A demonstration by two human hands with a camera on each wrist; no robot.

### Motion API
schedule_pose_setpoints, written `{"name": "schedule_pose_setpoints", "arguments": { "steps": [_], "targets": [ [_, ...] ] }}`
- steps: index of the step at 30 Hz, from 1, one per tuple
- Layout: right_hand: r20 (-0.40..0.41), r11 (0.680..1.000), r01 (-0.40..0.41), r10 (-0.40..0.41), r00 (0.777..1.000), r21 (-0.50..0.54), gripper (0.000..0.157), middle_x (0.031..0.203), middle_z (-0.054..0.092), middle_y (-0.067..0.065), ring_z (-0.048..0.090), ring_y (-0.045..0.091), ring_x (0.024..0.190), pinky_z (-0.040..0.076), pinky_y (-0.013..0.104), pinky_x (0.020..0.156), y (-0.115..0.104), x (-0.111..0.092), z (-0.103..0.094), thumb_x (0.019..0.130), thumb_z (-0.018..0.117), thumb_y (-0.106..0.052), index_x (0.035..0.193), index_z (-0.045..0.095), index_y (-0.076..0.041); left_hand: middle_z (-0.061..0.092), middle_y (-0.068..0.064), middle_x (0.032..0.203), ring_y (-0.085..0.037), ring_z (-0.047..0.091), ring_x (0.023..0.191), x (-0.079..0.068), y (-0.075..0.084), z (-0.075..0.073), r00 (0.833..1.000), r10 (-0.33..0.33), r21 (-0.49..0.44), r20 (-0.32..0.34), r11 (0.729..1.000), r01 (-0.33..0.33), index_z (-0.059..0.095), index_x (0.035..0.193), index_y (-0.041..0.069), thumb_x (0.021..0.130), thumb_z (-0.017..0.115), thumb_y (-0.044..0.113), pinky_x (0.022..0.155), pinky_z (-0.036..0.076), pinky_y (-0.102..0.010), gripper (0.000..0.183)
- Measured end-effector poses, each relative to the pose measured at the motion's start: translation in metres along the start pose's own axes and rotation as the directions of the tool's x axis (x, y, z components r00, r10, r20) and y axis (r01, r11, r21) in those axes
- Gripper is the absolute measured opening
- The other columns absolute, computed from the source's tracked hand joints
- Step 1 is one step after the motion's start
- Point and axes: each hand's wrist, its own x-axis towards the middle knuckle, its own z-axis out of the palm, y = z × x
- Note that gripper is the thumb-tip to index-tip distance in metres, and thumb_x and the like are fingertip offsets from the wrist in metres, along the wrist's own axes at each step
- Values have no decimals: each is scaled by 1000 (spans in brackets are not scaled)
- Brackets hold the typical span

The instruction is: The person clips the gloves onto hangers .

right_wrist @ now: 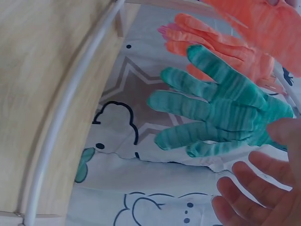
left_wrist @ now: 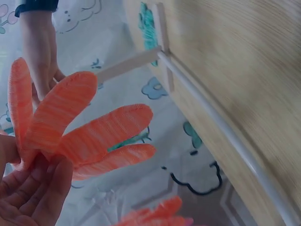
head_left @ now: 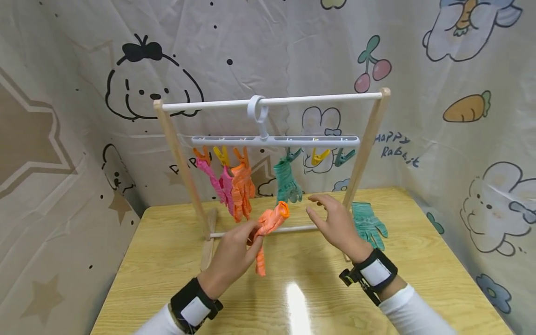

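My left hand (head_left: 236, 253) pinches an orange knit glove (head_left: 272, 218) below the hanger, its cuff opening turned up. In the left wrist view the glove's fingers (left_wrist: 80, 113) spread out beyond my fingertips. My right hand (head_left: 337, 225) is held in the air to the right with fingers apart, holding nothing. In the right wrist view it is close to a hanging green glove (right_wrist: 211, 108). Pink gloves (head_left: 226, 186) and another orange glove (head_left: 242, 190) hang from clips on the left of the grey hanger (head_left: 234, 141).
A wooden rack (head_left: 370, 135) with a white top bar (head_left: 318, 99) carries the hanger. A yellow clip (head_left: 319, 157) and a green clip (head_left: 345, 158) hang at its right with nothing in them. Another green glove (head_left: 368, 223) lies on the wooden table (head_left: 138, 279) by the rack's right leg.
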Motion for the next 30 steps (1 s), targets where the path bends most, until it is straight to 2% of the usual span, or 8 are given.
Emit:
{"name": "schedule_pose_setpoints", "arguments": {
  "steps": [7,14,21,26,30],
  "targets": [
    [-51,998,-45,46,998,32,32,116,74,18,70,34,99,58,49,83,-5,14,-10,98,66,-21,123,68,-1,67,3,78,-7,62,70,18,11,17,999,-47,-139,-2,989,46,68,96,9,93,70,7,64,55,-20,4],
    [-117,994,-71,81,990,87,34,110,75,23,75,35,95,61,48,80,-8,29,-20,100,62,-19,124,67,5,72,-1,83,-10,68,73,34,18,31,996,-85,-237,-1,968,82,68,100,8,95,66,7,63,56,-18,5],
    [-266,988,-30,69,962,149,37,109,75,25,76,36,90,62,46,75,-11,49,-29,98,65,-17,125,65,9,73,-2,82,-9,67,71,50,24,42,996,-83,-237,-29,969,73,68,100,7,96,65,8,62,54,-16,5],
    [-325,986,3,52,944,168,46,111,74,27,76,36,90,62,45,73,-17,60,-27,97,66,-19,134,59,8,73,-4,82,-10,68,71,56,24,43,996,-82,-230,-32,970,73,67,98,6,95,65,7,62,53,-15,4],
    [-380,985,46,21,925,166,42,107,74,27,77,35,84,62,43,69,-20,67,-26,97,68,-20,127,63,8,73,-5,82,-11,68,71,58,23,45,997,-76,-233,-31,970,67,67,98,5,95,64,7,62,53,-15,5]
  ]
}}
